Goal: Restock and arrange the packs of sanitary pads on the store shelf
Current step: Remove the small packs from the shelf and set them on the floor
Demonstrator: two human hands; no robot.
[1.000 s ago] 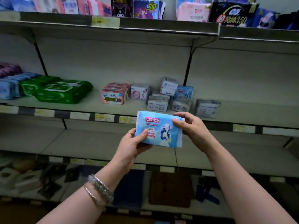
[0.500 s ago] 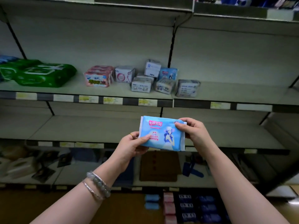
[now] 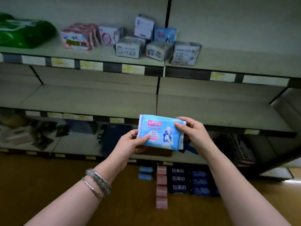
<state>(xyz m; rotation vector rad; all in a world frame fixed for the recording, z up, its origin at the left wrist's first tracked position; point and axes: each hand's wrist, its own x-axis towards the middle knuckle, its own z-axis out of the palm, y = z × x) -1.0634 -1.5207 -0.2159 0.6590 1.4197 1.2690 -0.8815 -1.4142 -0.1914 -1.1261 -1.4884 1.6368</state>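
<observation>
Now: pack (image 3: 160, 132) pinched at both ends, left hand (image 3: 130, 142) low-left corner, right hand (image 3: 190, 133) top-right; long axis spans hand to hand. Shelf (image 3: 219, 108) ahead, just above both hands; reach looks equal.

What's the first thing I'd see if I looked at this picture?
The bright blue pack, held up in the middle before the middle shelf. Above it, small packs sit jumbled on the top shelf, and more packs lie in rows on the floor.
</observation>
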